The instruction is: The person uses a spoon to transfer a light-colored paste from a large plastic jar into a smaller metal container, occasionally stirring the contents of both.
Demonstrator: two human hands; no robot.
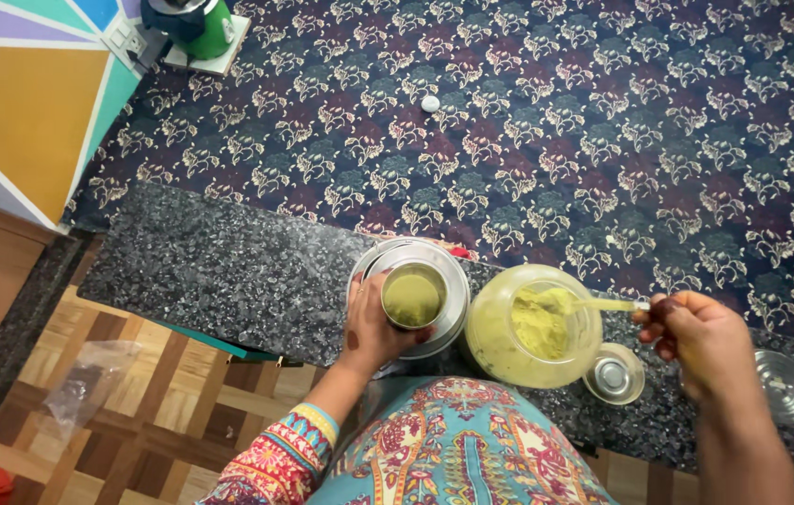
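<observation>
The right hand [701,337] hides the handle end of the spoon [593,304] inside its closed fingers; only the pale shaft and a heaped bowl of yellow-green powder show, held over the mouth of the jar [532,327]. The jar is round, translucent and dusted yellow-green inside, so how full it is cannot be made out. It sits near the front edge of the desk [219,271], a long slab of speckled dark granite.

The left hand [373,332] curls its fingers around a small steel cup [413,296] filled with the same fine powder. The cup stands inside a wider round steel tin [415,295], whose near side is covered by the hand. Just right of the jar, at the front edge, lies a clear round lid [614,374]. A steel vessel [785,383] is cut off near the desk's right end. The person's patterned clothing blocks the desk's front edge below the jar. Beyond the desk lies a dark floral carpet [602,112].
</observation>
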